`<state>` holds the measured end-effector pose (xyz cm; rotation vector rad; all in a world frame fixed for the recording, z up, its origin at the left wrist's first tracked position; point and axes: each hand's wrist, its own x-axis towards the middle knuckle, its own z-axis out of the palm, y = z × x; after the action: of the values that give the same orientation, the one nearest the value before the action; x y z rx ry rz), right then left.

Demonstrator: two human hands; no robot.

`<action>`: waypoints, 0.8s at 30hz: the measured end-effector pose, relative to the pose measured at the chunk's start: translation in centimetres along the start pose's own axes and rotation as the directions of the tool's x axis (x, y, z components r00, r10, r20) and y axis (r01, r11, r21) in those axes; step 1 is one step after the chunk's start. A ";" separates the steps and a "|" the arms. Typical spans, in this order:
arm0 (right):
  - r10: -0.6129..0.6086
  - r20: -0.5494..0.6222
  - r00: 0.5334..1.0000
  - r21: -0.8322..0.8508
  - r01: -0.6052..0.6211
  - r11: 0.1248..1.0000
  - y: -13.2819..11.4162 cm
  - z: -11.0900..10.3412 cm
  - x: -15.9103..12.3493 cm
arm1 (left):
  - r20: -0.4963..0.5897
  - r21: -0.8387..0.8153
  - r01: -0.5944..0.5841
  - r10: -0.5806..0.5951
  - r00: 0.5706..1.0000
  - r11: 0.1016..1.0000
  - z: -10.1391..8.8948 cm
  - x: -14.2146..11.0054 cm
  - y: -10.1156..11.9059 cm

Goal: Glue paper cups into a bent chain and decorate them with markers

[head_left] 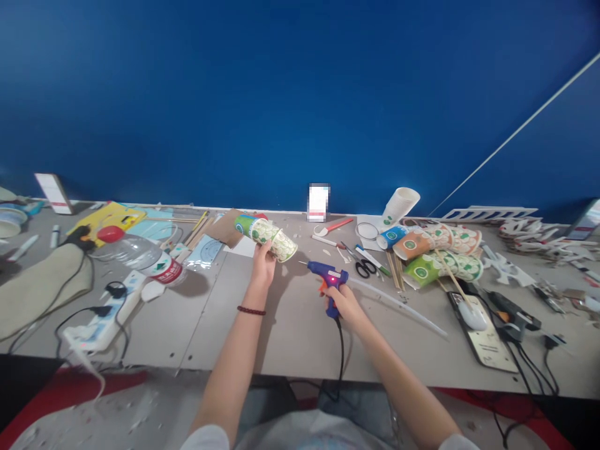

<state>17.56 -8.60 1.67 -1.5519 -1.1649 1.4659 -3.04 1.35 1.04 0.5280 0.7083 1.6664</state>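
Note:
My left hand (265,267) is wrapped round a row of joined paper cups (284,247), green and blue at the far end and leaf-patterned at the near one. The row tilts in the air, its nearest rim towards the right. In my right hand (345,301) is a blue hot glue gun (319,270) with a small red light. Its nozzle points left, a short way from the cups and apart from them. A long clear glue stick (398,305) runs out of its back, and a black cord (341,350) hangs from the grip.
On the right lie more joined cups (422,244), black scissors (364,269), a phone (492,347) and another glue gun (513,312). A white cup stack (401,205) stands behind. Leftward are a plastic bottle (140,253), a power strip (112,312) and cardboard (225,229). A blue wall (281,112) closes the back.

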 end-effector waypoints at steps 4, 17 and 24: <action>0.043 -0.001 0.999 -0.068 -0.043 0.997 0.2 -0.1 -0.3 | -0.010 -0.002 -0.002 0.002 1.000 1.000 -0.1 0.0 0.3; -0.052 0.038 0.998 -0.767 0.062 0.638 0.2 -0.5 -3.8 | -0.005 -0.006 -0.035 0.035 0.999 0.999 -0.7 0.6 0.4; 0.003 0.065 0.998 -0.892 0.057 0.448 0.2 -0.2 -4.9 | -0.024 -0.046 0.002 -0.004 1.000 0.999 -0.1 0.2 0.7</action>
<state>17.96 -13.17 3.32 -2.1302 -2.2258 0.8169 -3.63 1.40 1.46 0.4741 0.6863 1.6850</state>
